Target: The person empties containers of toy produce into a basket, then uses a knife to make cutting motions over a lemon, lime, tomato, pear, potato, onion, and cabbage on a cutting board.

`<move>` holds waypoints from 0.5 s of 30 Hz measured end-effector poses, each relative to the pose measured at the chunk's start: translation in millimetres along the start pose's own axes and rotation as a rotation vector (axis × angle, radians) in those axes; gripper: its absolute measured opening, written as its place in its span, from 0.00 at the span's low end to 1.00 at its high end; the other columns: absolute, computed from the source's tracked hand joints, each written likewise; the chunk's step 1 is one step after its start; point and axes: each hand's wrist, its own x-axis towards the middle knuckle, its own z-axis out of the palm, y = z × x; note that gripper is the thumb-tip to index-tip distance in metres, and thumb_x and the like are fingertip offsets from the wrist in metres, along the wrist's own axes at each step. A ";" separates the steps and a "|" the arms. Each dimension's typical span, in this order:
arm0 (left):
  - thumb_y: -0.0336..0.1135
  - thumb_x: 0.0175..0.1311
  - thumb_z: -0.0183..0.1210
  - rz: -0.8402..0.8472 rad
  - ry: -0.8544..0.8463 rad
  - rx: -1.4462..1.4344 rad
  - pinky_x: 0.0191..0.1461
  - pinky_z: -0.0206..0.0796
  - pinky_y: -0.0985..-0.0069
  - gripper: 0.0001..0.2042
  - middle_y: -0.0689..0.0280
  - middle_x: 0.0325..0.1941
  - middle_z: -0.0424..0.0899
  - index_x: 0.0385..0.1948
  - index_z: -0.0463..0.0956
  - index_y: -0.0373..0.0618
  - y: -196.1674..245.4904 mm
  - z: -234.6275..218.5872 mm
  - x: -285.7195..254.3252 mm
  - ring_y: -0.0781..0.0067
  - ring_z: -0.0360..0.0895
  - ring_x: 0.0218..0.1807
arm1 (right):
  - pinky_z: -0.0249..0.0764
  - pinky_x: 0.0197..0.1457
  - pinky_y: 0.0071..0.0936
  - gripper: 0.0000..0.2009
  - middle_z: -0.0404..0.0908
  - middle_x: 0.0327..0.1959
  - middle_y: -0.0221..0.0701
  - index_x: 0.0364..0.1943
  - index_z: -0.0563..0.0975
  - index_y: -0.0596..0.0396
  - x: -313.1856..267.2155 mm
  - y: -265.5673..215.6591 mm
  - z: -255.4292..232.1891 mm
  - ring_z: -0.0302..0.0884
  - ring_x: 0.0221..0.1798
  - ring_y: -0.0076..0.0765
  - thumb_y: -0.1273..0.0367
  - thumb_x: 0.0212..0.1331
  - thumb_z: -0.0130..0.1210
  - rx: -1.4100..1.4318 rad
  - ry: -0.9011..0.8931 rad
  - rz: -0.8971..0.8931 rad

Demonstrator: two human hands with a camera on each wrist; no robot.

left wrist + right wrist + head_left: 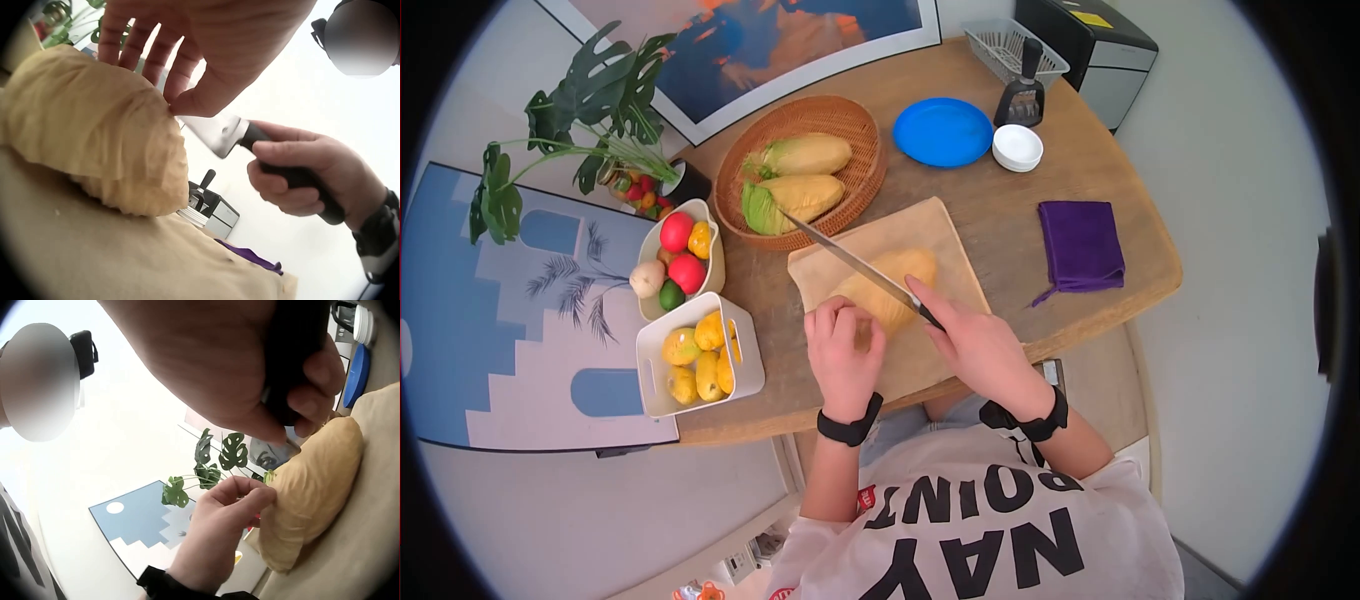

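A pale yellow, wrinkled napa cabbage (918, 266) lies on a light wooden cutting board (930, 218) in front of the person. My right hand (992, 352) grips the black handle of a kitchen knife (850, 258), its long blade slanting over the cabbage toward the basket. In the left wrist view, the blade's heel shows just beyond the cabbage's end. My left hand (845, 352) holds the cabbage at its near left side with bent fingers, fingertips on its surface and thumb close by.
Beyond the board, a wicker basket (865, 125) holds two more cabbages (805, 195). White bins of produce (750, 375) stand at left. A blue plate (943, 132), white bowls (1018, 147), a black-handled tool (1022, 100) and a purple cloth (1082, 246) lie at the back and right.
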 end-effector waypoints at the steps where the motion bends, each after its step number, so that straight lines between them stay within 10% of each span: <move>1: 0.24 0.48 0.68 -0.002 0.015 0.000 0.51 0.70 0.62 0.09 0.60 0.43 0.79 0.31 0.79 0.44 -0.5 -0.4 -3.3 0.54 0.74 0.48 | 0.77 0.34 0.45 0.33 0.81 0.35 0.41 0.76 0.62 0.41 -1.3 -2.0 2.1 0.82 0.33 0.52 0.70 0.66 0.57 0.023 0.027 -0.020; 15: 0.19 0.47 0.67 0.003 0.102 -0.011 0.47 0.72 0.64 0.09 0.61 0.37 0.82 0.30 0.80 0.42 -4.5 -2.1 -6.1 0.57 0.78 0.43 | 0.77 0.30 0.42 0.32 0.80 0.32 0.38 0.76 0.63 0.36 -1.7 -3.7 4.1 0.81 0.29 0.50 0.67 0.67 0.57 -0.059 -0.003 -0.054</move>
